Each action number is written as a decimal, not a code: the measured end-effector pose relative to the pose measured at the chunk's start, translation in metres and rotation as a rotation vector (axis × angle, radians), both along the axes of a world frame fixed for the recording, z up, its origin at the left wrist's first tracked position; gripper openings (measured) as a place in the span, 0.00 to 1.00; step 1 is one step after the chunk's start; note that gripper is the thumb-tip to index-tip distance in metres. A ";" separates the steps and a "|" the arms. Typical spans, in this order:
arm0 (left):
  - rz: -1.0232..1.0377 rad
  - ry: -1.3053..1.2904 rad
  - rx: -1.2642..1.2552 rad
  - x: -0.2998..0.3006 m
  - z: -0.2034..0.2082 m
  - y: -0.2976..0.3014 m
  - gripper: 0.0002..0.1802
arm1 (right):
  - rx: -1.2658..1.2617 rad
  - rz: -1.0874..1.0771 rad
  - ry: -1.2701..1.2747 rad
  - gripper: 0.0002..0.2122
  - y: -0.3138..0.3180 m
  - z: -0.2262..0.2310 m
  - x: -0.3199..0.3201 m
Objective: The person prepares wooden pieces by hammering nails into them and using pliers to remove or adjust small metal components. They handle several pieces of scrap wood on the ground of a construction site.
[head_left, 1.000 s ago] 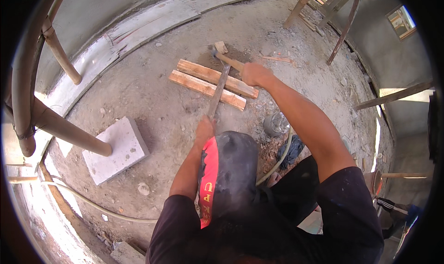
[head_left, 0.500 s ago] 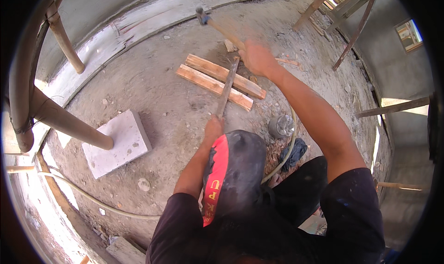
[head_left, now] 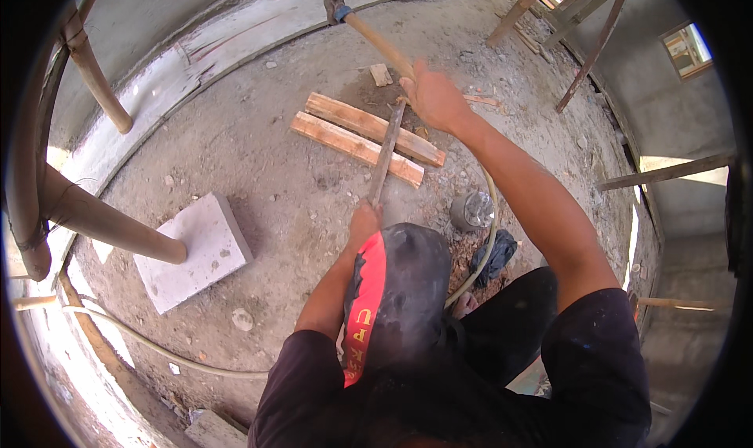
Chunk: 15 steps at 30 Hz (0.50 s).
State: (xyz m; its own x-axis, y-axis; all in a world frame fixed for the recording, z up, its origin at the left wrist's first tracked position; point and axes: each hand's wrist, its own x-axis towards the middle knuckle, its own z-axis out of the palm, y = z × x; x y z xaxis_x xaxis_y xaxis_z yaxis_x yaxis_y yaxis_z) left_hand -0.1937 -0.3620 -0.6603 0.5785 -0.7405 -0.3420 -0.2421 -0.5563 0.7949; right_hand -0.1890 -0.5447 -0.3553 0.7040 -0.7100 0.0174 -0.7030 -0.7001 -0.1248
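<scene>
My right hand [head_left: 434,101] is closed round the wooden handle of a hammer [head_left: 378,41], whose dark metal head, with blue at the neck, points to the far left. My left hand [head_left: 365,220] grips the near end of a narrow grey-brown wooden stick [head_left: 385,154]. That stick lies crosswise over two short lengths of light wood, a farther piece [head_left: 353,118] and a nearer piece [head_left: 337,139], side by side on the ground. Its far end, which looks splintered, comes close to my right hand. The hammer head is up and apart from the stick.
A pale block [head_left: 196,252] under a bamboo post [head_left: 118,220] stands to the left. Right of my knee are a clear plastic container [head_left: 472,211], a hose [head_left: 491,248] and a black plastic bag [head_left: 496,258]. A wood offcut [head_left: 381,75] lies beyond the stick. Slanted poles [head_left: 596,48] stand far right.
The hammer head has moved slightly farther away from me, and my right hand is less blurred. My left hand and the stick stay nearly in place; the view has shifted a little.
</scene>
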 end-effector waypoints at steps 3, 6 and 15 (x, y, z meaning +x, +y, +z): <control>-0.038 -0.013 -0.026 -0.009 0.007 -0.004 0.22 | 0.021 -0.028 0.345 0.13 -0.021 -0.031 -0.025; -0.053 -0.013 0.029 0.004 0.008 -0.007 0.23 | 0.115 -0.001 0.711 0.13 -0.010 -0.032 -0.020; -0.059 0.026 0.099 -0.005 0.003 -0.003 0.26 | -0.002 0.002 0.061 0.14 0.004 0.014 -0.026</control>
